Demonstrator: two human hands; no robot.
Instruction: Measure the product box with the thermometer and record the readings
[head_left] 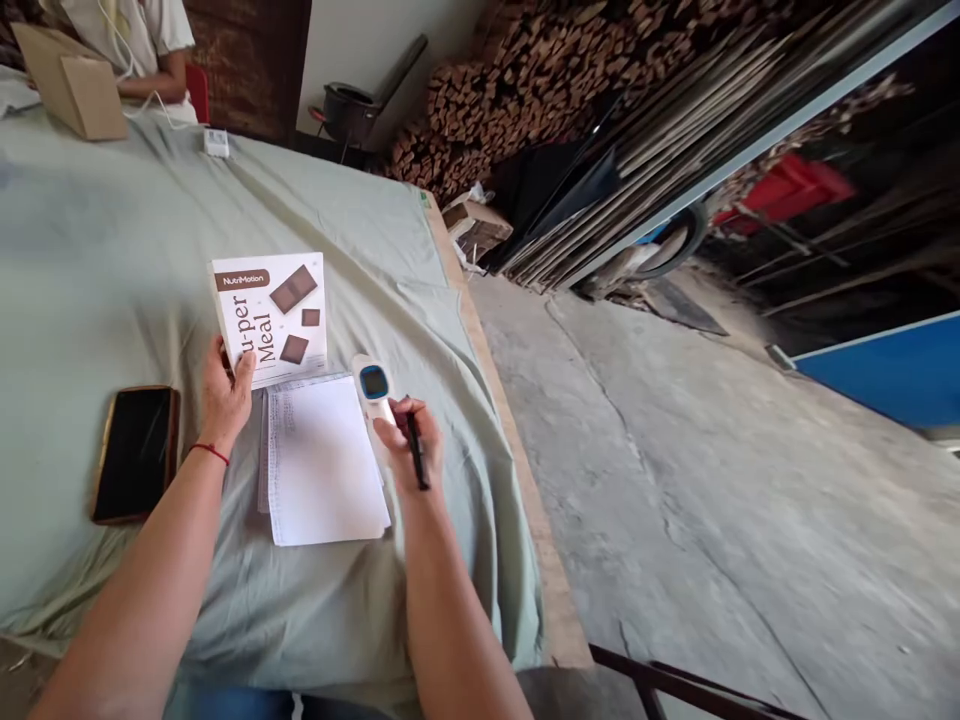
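My left hand (229, 395) grips the lower left corner of a white and brown meal box (289, 310) printed with chocolate pieces, its thumb over the front. In my right hand (412, 435) are a white handheld infrared thermometer (375, 390) with a blue-rimmed screen and a black pen (415, 450). Between my forearms an open spiral notebook (322, 470) lies on the cloth, its visible page blank. The box's lower edge is just above the notebook's top edge. A dark-screened phone (137, 455) lies left of my left hand.
A green cloth (97, 270) covers the table, whose wooden edge (517, 470) runs along the right. At the far left, a person (161, 50) sits behind a cardboard box (82, 90); a small white device (216, 143) is nearby. Stacked firewood (517, 90) stands beyond the table.
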